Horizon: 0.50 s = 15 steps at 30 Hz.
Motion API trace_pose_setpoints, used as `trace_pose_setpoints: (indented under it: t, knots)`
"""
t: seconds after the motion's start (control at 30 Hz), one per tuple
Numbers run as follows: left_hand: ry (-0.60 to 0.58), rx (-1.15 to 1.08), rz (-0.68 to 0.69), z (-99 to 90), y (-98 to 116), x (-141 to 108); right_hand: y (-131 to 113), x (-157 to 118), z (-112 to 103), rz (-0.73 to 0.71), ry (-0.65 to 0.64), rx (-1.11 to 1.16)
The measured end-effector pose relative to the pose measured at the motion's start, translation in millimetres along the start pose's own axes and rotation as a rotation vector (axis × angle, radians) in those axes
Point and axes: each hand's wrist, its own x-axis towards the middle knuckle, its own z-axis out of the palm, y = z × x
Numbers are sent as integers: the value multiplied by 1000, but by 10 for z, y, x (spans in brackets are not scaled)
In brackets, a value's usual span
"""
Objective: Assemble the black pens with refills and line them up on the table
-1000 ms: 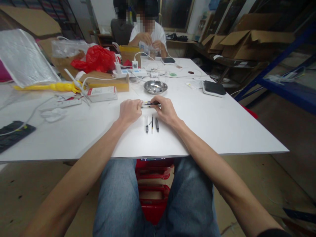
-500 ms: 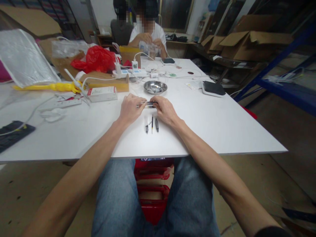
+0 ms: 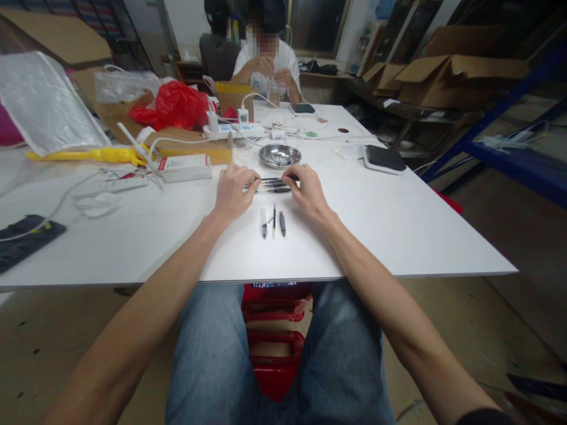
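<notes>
Pens [image 3: 275, 183], slim, bridge left hand [image 3: 234, 190] and right hand [image 3: 307, 190].

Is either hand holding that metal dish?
No: the left hand and right hand are at the pens, with the dish beyond them.

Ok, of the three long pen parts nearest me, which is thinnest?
The middle one, the slim dark refill; the clear-and-black part on its left and the dark barrel on its right are thicker.

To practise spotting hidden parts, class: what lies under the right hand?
Slim dark pen parts reach the fingers of the right hand; anything directly beneath its fingers and palm is covered.
</notes>
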Motion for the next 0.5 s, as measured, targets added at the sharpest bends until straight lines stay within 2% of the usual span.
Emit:
trace_pose_setpoints:
  t: [0.23, 0.4, 0.5]
  knots:
    - [98, -31, 2, 55, -70, 4, 27, -5, 23, 18, 31, 86]
    - [174, -47, -25, 77, -110, 10, 95, 5, 12, 16, 153, 102]
    - [192, -52, -40, 71, -111, 9, 93, 13, -9, 52, 176, 111]
